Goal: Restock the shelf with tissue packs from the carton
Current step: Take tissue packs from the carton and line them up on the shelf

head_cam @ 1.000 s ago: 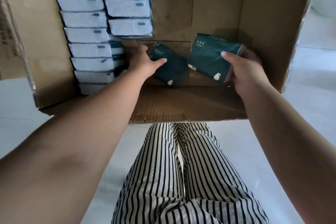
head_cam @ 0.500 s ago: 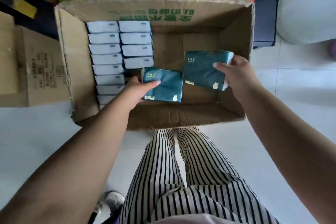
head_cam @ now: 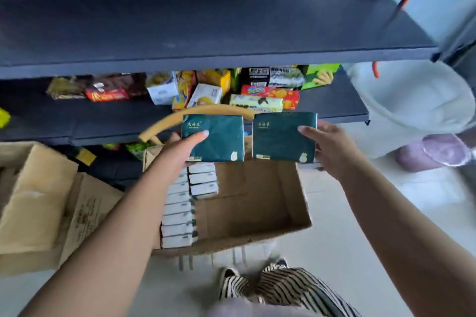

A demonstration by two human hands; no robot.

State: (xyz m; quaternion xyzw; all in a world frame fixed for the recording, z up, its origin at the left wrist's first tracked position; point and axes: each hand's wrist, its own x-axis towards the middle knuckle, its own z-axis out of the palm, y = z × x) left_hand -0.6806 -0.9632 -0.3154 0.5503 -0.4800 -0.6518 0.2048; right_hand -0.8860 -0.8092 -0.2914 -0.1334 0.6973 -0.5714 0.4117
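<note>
Left hand (head_cam: 177,152): grips a dark green tissue pack (head_cam: 216,136), thumb on its face.
Right hand (head_cam: 332,149): holds a second green pack (head_cam: 280,136) likewise.
Packs: side by side above the open carton (head_cam: 257,213), below the dark shelf (head_cam: 206,33).

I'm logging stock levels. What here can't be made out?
- Count of white tissue packs in the cardboard carton: left forearm covers some, head view.
- Print on the dark green tissue packs: too small.
- Snack boxes on the dark shelf: blurred.
</note>
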